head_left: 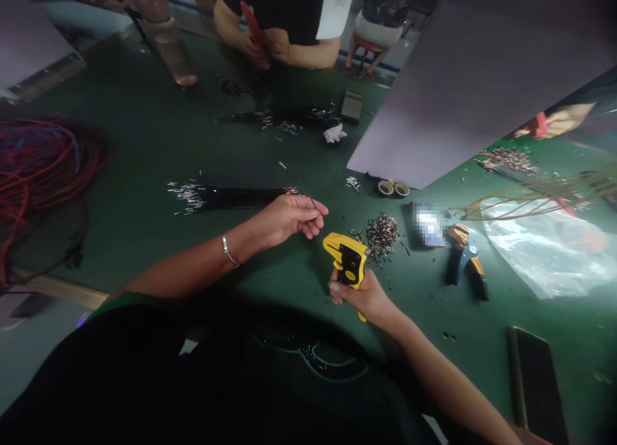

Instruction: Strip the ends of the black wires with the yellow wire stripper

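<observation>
The left hand (293,220) has its thumb and fingertips drawn together, seemingly on a thin black wire (313,204). The right hand (370,297) wraps its fingers around a yellow-and-black pistol-shaped wire tool (351,262), its nose angled toward the left hand but apart from it. Just beyond the left hand lies a bundle of black wires with silvery tips (231,198); beside the tool, a heap of small coppery-and-black pieces (382,229), all on a green tabletop (139,155). A loose pinch could drop the wire; a careless right-hand sweep could scatter the heap.

Yellow-black wire stripper (351,263), nose leftward, black wires (236,197), bundled flat
</observation>
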Tool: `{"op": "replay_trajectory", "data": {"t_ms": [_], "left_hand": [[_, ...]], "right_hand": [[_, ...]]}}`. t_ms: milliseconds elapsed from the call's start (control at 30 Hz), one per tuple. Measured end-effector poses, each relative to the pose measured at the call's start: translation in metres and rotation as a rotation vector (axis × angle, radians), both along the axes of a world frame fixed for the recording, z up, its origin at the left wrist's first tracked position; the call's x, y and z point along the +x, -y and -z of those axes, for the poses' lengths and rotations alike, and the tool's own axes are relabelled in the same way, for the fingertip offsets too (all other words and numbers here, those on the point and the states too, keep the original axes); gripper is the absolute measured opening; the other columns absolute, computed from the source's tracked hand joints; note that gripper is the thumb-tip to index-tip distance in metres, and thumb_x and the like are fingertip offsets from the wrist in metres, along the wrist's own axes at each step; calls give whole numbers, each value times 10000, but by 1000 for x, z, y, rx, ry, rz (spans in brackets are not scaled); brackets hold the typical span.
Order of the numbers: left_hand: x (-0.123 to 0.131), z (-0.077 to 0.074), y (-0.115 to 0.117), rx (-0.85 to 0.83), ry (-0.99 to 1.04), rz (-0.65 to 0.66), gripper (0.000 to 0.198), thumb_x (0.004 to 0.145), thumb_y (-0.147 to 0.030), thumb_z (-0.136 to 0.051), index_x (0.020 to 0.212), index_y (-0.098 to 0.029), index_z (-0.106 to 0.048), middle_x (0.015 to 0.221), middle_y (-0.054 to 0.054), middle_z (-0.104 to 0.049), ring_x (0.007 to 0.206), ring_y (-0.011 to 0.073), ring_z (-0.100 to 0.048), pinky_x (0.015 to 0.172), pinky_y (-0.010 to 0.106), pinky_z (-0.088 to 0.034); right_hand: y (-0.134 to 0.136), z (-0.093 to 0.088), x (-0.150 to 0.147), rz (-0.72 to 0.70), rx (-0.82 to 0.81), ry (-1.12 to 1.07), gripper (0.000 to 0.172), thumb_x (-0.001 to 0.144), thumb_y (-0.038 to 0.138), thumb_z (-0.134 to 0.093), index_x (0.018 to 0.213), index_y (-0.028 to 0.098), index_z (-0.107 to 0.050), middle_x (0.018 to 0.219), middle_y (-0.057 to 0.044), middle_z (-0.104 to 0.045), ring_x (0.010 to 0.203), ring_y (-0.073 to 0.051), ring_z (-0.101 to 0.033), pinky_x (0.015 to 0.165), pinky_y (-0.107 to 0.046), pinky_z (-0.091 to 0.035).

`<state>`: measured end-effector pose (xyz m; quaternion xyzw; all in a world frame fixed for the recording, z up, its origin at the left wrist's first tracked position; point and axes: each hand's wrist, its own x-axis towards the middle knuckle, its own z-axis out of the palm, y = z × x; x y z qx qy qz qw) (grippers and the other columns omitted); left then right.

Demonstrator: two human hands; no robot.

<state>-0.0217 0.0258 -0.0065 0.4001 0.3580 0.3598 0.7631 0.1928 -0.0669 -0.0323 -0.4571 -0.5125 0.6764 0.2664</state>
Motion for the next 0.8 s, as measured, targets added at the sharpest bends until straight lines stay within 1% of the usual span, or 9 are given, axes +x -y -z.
{"op": "replay_trajectory", "data": {"t_ms": [167, 333, 433, 533, 600, 700, 800], "left_hand": [[1, -6, 3, 26, 11, -63, 146, 856, -145, -598, 947, -87, -697, 765, 66, -697, 672, 113, -645, 663, 246, -503], [5, -17, 10, 23, 133, -97, 148, 856, -169, -616, 965, -104, -692, 777, 63, -699, 788, 164, -676, 845, 359, -513], [5, -22, 12, 9, 204, -97, 149, 857, -175, -617, 972, -109, -687, 778, 69, -697, 787, 183, -685, 876, 408, -506], [5, -22, 13, 15, 238, -81, 165, 865, -175, -605, 996, -107, -680, 778, 68, -685, 755, 187, -681, 846, 420, -516], [5, -21, 13, 21, 235, -84, 167, 868, -165, -597, 1002, -105, -678, 742, 51, -660, 695, 164, -658, 800, 399, -524], [5, -18, 13, 24, 207, -108, 157, 867, -145, -590, 987, -98, -681, 645, 14, -593, 563, 107, -560, 684, 337, -512], [7, -17, 14, 25, 168, -131, 144, 858, -135, -594, 959, -93, -687, 567, -12, -522, 486, 78, -456, 564, 280, -449]], "right_hand": [[4, 3, 1, 29, -6, 48, 323, 705, 426, -730, 737, 193, -508, 544, 43, -497, 482, -112, -462, 484, -279, -407], [8, 7, -1, 44, 4, 76, 313, 710, 424, -716, 757, 196, -507, 556, 44, -487, 489, -110, -441, 489, -278, -396], [9, 8, -4, 34, 32, 96, 290, 712, 409, -702, 739, 202, -501, 551, 44, -480, 508, -115, -435, 500, -277, -391], [8, 7, -6, 15, 54, 141, 255, 717, 382, -681, 725, 204, -498, 548, 43, -473, 516, -116, -426, 503, -275, -377], [8, 4, -7, 4, 66, 171, 230, 723, 353, -670, 716, 205, -494, 557, 42, -471, 522, -114, -418, 503, -270, -366], [9, 3, -8, 4, 78, 194, 212, 720, 325, -662, 704, 204, -488, 571, 46, -450, 524, -104, -384, 490, -256, -341], [12, 4, -8, 10, 98, 208, 201, 722, 319, -654, 708, 197, -496, 594, 42, -443, 539, -100, -364, 495, -249, -330]]}}
